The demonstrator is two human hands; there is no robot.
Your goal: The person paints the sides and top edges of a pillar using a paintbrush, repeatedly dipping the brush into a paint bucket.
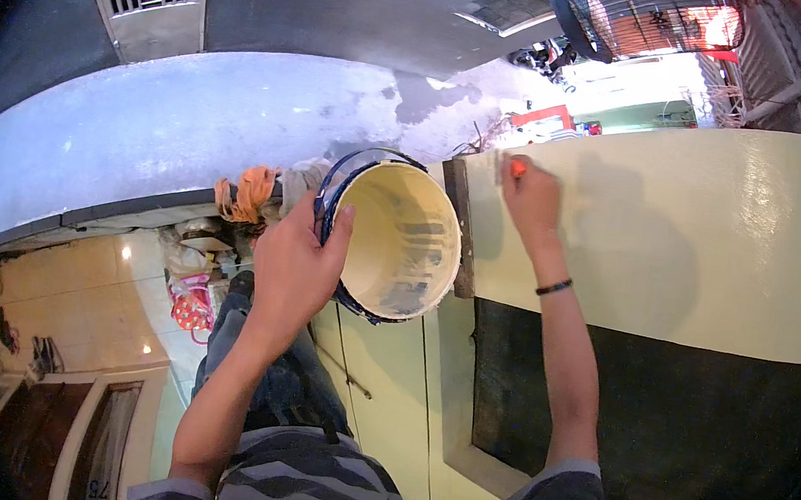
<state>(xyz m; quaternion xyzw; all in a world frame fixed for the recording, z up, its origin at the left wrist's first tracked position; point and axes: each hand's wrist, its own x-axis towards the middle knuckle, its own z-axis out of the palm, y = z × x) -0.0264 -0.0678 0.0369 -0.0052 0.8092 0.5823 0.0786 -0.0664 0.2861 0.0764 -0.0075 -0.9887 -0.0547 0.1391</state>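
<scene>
My left hand [297, 264] grips the rim of a paint bucket [401, 240], thumb over the edge. The bucket tilts toward me, and pale yellow paint coats its inside, with dark streaks on the far side. Its dark blue handle [372, 152] stands up behind the rim. To the right, my right hand [531, 200] is closed around a paintbrush [518, 169], of which mainly the orange handle shows. The brush is at the left end of a glossy pale yellow wall panel [617, 234]; its bristles are blurred, so contact is hard to judge.
A dark post edge [457, 222] stands between bucket and panel. Orange and grey cloths [252, 193] hang over a ledge at left. A wire birdcage [659, 23] hangs at upper right. Below are tiled floor [75, 284] and a pink bag [191, 306].
</scene>
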